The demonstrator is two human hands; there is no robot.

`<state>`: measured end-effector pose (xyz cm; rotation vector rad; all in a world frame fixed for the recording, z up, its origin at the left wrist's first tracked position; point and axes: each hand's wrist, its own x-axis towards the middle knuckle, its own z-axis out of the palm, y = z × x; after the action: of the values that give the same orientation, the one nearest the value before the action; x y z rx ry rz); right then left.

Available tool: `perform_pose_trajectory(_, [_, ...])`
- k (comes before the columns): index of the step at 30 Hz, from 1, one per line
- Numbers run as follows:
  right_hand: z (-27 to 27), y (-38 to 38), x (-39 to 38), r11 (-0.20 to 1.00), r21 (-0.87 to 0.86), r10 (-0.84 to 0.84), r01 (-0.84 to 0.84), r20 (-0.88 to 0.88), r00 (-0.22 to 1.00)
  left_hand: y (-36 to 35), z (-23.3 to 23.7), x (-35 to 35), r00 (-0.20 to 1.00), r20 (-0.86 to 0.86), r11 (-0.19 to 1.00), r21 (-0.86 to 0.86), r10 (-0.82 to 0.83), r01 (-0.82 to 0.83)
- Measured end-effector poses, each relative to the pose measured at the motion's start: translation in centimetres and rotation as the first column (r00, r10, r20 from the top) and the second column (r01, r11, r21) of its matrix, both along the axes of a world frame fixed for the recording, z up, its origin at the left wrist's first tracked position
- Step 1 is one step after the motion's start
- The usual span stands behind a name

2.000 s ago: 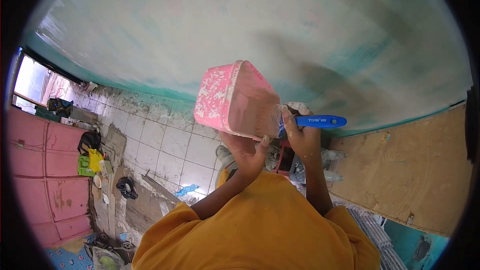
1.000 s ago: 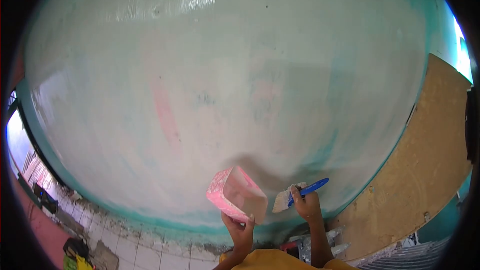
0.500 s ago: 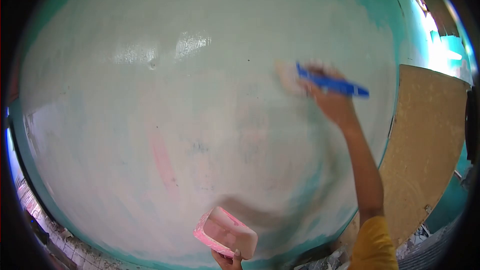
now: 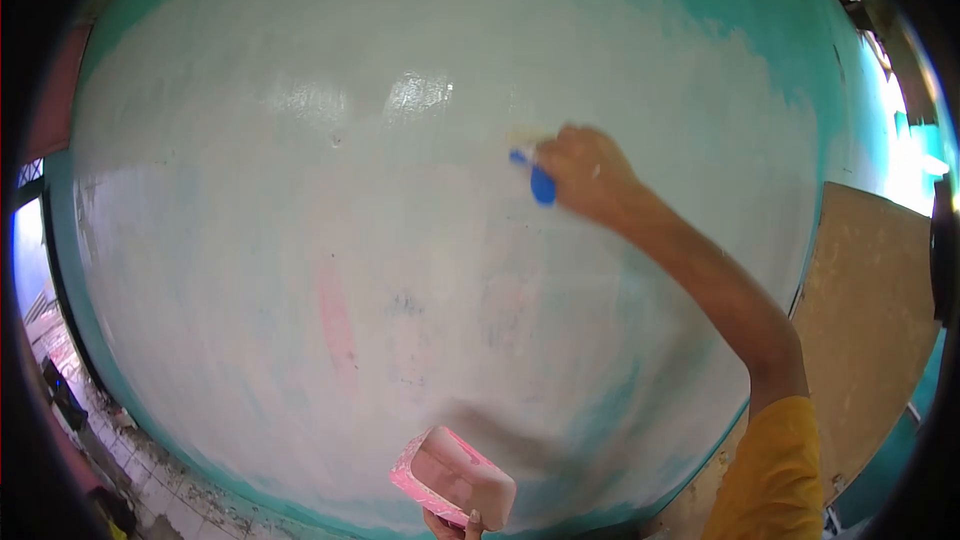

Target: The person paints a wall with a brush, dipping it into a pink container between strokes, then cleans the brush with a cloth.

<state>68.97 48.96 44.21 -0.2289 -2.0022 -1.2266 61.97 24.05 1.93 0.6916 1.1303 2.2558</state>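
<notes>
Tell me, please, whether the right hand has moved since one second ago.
Yes: the right hand has moved up the wall, from below the level of the pink streak to above it.

To your right, a brown board (image 4: 875, 330) stands upright. To your left, observe a bright opening (image 4: 33, 240), a pink panel (image 4: 58, 95) above it, and tiled floor (image 4: 185, 515) lower down.

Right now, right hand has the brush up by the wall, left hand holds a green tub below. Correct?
Not green: the head view shows the left hand holding a pink tub below. Right hand has the brush up by the wall.
</notes>
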Motion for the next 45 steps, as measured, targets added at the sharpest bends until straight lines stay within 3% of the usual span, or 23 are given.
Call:
perform_pose_trajectory(1, [-1.3, -0.9, 0.0, 1.000, 0.001, 0.012, -0.012, 0.012, 1.000, 0.0, -0.4, 0.2, 0.999, -0.028, 0.999, -0.014, 0.035, -0.036])
perform_pose_trajectory(3, [-2.3, -2.9, 0.0, 0.946, -0.279, -0.122, 0.166, 0.167, 0.978, -0.3, -0.3, 0.8, 0.996, -0.049, 0.996, -0.025, 0.080, -0.081])
perform_pose_trajectory(4, [-1.5, -3.1, 0.1, 0.948, -0.277, -0.112, 0.158, 0.175, 0.978, -0.7, 0.3, 1.2, 0.993, -0.085, 0.996, -0.029, 0.087, -0.090])
perform_pose_trajectory(6, [1.7, -2.8, 0.4, 0.905, -0.394, -0.167, 0.159, 0.014, 0.986, -1.0, 0.2, 1.9, 0.988, -0.118, 0.994, -0.036, 0.099, -0.104])
perform_pose_trajectory(8, [6.3, -3.8, 0.7, 0.886, -0.401, -0.274, 0.233, -0.047, 0.961, -0.7, -1.0, 2.5, 0.998, -0.002, 0.998, 0.032, 0.056, -0.056])
perform_pose_trajectory(10, [11.2, 0.1, 0.5, 0.967, -0.229, -0.162, 0.112, -0.211, 0.964, -0.5, -2.0, 3.0, 0.998, 0.021, 0.998, 0.038, 0.055, -0.056])
perform_pose_trajectory(11, [12.8, -0.2, 0.3, 0.968, -0.224, -0.168, 0.109, -0.263, 0.950, -0.5, -2.4, 3.2, 0.998, 0.041, 0.998, 0.041, 0.044, -0.046])
perform_pose_trajectory(15, [15.2, -2.5, -0.5, 0.971, -0.216, -0.182, 0.105, -0.372, 0.910, -0.6, -2.6, 3.9, 0.994, 0.078, 0.997, 0.003, 0.073, -0.074])
perform_pose_trajectory(16, [14.6, -2.3, -0.8, 0.971, -0.216, -0.179, 0.102, -0.371, 0.911, -0.7, -3.0, 4.0, 0.994, 0.077, 0.997, -0.011, 0.079, -0.078])
perform_pose_trajectory(18, [12.1, -1.2, -1.4, 0.997, -0.024, -0.071, 0.066, -0.372, 0.926, -1.3, -2.6, 4.4, 0.993, 0.082, 0.996, -0.032, 0.082, -0.080])
perform_pose_trajectory(20, [7.4, -0.5, -2.1, 0.987, -0.013, -0.161, 0.162, -0.219, 0.962, -2.2, -1.3, 4.7, 0.995, 0.095, 0.999, -0.046, 0.033, -0.029])
perform_pose_trajectory(24, [-3.1, -2.0, -1.8, 0.968, -0.243, -0.033, 0.068, 0.147, 0.989, -1.9, -3.8, 5.3, 0.981, 0.195, 0.999, -0.051, 0.000, 0.010])
perform_pose_trajectory(28, [-3.5, -4.2, -1.5, 0.930, -0.356, -0.018, 0.094, 0.212, 0.977, -2.1, -4.5, 5.5, 0.991, 0.122, 0.997, -0.050, 0.059, -0.053])
perform_pose_trajectory(30, [1.5, -5.7, -1.9, 0.840, -0.480, -0.244, 0.252, 0.079, 0.967, -2.0, -4.8, 5.4, 0.991, 0.071, 0.992, -0.072, 0.109, -0.104])
perform_pose_trajectory(32, [6.6, -2.5, -2.2, 0.899, -0.425, -0.162, 0.109, -0.091, 0.983, -2.2, -5.1, 5.4, 0.991, 0.116, 0.998, -0.014, 0.068, -0.067])
perform_pose_trajectory(34, [10.9, -0.3, -2.6, 0.990, -0.129, -0.096, 0.058, -0.312, 0.945, -1.9, -6.1, 5.1, 0.988, 0.129, 0.996, -0.011, 0.088, -0.087])
perform_pose_trajectory(38, [12.6, -1.3, -3.4, 0.996, -0.079, -0.001, -0.036, -0.424, 0.906, -1.9, -5.7, 4.4, 0.978, 0.159, 0.991, -0.006, 0.133, -0.134])
perform_pose_trajectory(40, [9.6, -1.2, -4.0, 0.992, -0.036, -0.127, 0.123, -0.402, 0.907, -2.1, -5.7, 4.2, 0.971, 0.201, 0.992, -0.019, 0.130, -0.128])
perform_pose_trajectory(41, [8.0, 0.8, -4.0, 0.997, 0.042, -0.052, 0.066, -0.263, 0.963, -2.3, -5.7, 4.0, 0.963, 0.239, 0.992, -0.027, 0.127, -0.124])
perform_pose_trajectory(45, [-3.2, -0.8, -4.3, 0.977, -0.205, -0.018, 0.051, 0.156, 0.988, -2.2, -4.9, 2.9, 0.973, 0.210, 0.995, 0.014, 0.098, -0.103])
